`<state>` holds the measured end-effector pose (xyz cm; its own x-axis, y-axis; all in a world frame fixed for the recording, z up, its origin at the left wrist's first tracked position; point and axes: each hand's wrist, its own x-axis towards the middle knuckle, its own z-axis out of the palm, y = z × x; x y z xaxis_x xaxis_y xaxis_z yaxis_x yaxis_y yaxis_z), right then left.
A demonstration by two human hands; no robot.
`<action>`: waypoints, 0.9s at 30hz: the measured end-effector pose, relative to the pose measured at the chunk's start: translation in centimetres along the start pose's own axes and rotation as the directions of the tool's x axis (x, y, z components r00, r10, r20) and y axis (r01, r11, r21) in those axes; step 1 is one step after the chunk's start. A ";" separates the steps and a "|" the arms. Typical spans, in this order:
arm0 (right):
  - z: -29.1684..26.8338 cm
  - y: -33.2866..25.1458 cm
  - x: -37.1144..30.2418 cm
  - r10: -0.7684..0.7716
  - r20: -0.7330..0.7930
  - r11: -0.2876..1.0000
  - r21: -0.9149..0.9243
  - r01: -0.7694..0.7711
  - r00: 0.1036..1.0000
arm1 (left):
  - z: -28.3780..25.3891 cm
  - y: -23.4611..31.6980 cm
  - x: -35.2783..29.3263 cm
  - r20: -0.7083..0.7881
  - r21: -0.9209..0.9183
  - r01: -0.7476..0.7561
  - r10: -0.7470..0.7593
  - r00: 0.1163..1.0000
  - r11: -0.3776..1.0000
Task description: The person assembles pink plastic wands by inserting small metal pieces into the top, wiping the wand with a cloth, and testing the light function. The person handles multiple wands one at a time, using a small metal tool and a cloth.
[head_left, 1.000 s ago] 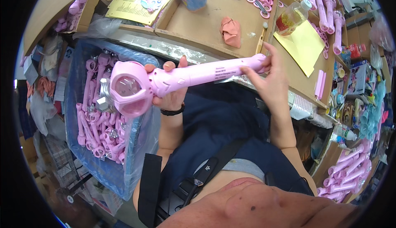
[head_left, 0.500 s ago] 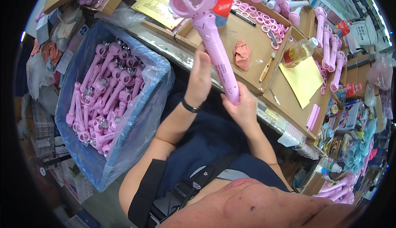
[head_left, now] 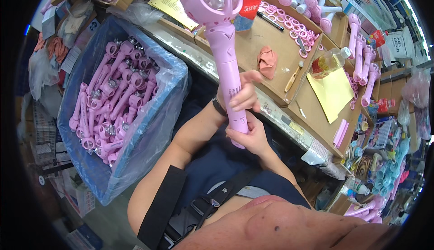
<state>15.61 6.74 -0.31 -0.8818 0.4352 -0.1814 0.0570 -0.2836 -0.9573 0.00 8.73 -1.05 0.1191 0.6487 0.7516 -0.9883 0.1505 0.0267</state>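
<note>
A pink toy wand (head_left: 228, 71) stands almost upright in front of me, its thick ring-shaped head with clear round windows at the top. My left hand (head_left: 246, 94) wraps round the middle of its handle, fingers curled over the front. Lower down, my right hand (head_left: 254, 137) grips the handle's bottom end with the thumb across it. The wand's head covers part of a bottle with a red label (head_left: 250, 1) behind it.
To my left, a blue bin with a clear liner (head_left: 176, 76) holds several similar pink wands (head_left: 120, 100). Cardboard trays on the bench hold pink rings (head_left: 293, 23), an orange cloth (head_left: 267, 62), a yellow-handled tool (head_left: 293, 79), a tilted bottle (head_left: 330, 62) and yellow paper (head_left: 332, 98).
The wand has come lower and closer to me and stands more upright. My left hand, earlier flat beside the handle with straight fingers, now closes round it. My right hand keeps its hold.
</note>
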 end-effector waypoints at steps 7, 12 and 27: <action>-0.4 -0.2 0.9 -0.301 -0.300 0.859 -0.498 0.121 0.905 | 4.0 -2.3 -1.0 -0.682 0.731 0.349 0.598 0.422 0.587; -0.7 0.4 1.4 -0.266 -0.306 0.887 -0.448 0.108 0.914 | 3.5 -3.7 -1.2 -0.496 0.850 0.453 0.697 0.518 0.269; -21.6 -11.2 -2.5 -0.458 -0.578 0.883 -0.212 0.418 0.675 | 2.5 -3.6 -1.7 -0.677 0.701 0.693 0.148 0.721 -0.167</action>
<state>27.30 27.32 5.96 -0.3509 0.9177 0.1862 -0.2187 0.1130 -0.9692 3.14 5.20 -0.75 0.0045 0.9950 0.0995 0.1804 -0.0986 0.9786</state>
